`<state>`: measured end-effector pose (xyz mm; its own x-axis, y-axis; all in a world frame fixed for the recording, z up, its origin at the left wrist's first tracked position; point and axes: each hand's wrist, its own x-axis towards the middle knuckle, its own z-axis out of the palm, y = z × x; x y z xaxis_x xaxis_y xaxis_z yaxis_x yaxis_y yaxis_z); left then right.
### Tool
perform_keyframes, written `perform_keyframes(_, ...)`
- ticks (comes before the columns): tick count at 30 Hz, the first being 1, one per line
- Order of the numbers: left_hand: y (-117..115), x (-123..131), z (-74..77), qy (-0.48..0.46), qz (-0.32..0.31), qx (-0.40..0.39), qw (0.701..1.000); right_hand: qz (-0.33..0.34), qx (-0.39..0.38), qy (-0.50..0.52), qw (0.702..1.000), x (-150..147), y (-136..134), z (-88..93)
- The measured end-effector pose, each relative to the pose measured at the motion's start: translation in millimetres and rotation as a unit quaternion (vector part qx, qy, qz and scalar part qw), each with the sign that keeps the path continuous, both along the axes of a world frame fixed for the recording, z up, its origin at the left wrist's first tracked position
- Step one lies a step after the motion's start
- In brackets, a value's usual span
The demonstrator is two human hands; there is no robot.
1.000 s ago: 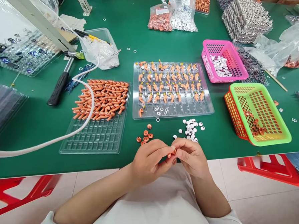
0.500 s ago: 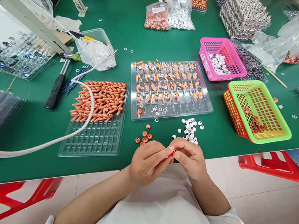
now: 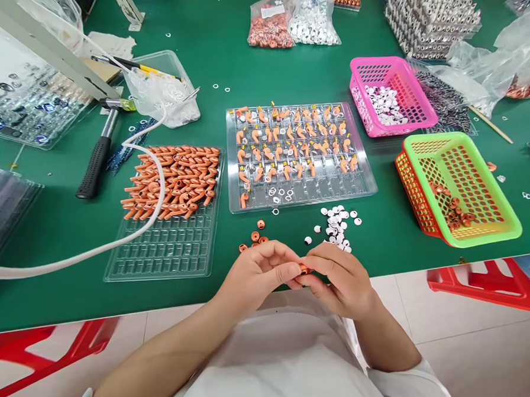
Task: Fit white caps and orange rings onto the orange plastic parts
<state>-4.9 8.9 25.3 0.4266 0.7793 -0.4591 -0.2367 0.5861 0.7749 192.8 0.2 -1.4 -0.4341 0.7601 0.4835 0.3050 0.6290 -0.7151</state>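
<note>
Near the table's front edge, my left hand point(image 3: 262, 275) and my right hand point(image 3: 340, 277) meet, both pinching one small round orange-copper piece point(image 3: 304, 270) with a dark spot on it. My fingers cover much of it. Just beyond my left hand lie several similar orange pieces point(image 3: 255, 236). A scatter of small white discs point(image 3: 336, 223), some with dark sides, lies beyond my right hand. Farther back is a clear compartment tray point(image 3: 304, 193) with rows of curved orange parts and several loose white rings.
At left, a pile of orange stemmed parts point(image 3: 175, 179) sits on another clear tray point(image 3: 161, 251), crossed by a white hose point(image 3: 94, 250). A hammer point(image 3: 95, 163) lies beside it. To the right stand a pink basket point(image 3: 420, 104) and a green basket point(image 3: 484, 237) holding small parts.
My hands have turned around the orange piece, with the left fingers now more arched and the right hand more over it. The view has shifted slightly.
</note>
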Motion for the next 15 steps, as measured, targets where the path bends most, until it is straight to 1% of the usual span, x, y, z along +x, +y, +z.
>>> perform_keyframes(2,3.3,2.4,-2.5,-0.024,0.003,-0.052,0.998,0.015,0.018,-0.028,0.999,1.1,0.6,0.3)
perform_keyframes(5,6.5,3.8,-3.5,-0.041,-0.001,-0.094,0.995,0.038,0.035,-0.057,0.997,2.4,2.6,2.7)
perform_keyframes(9,8.4,2.6,-1.4,-0.04,-0.013,-0.112,0.993,0.053,0.049,-0.062,0.995,3.1,5.3,5.5)
perform_keyframes(15,8.3,1.6,-3.4,-0.043,-0.007,-0.121,0.992,0.035,0.008,-0.039,0.999,1.5,4.2,4.2)
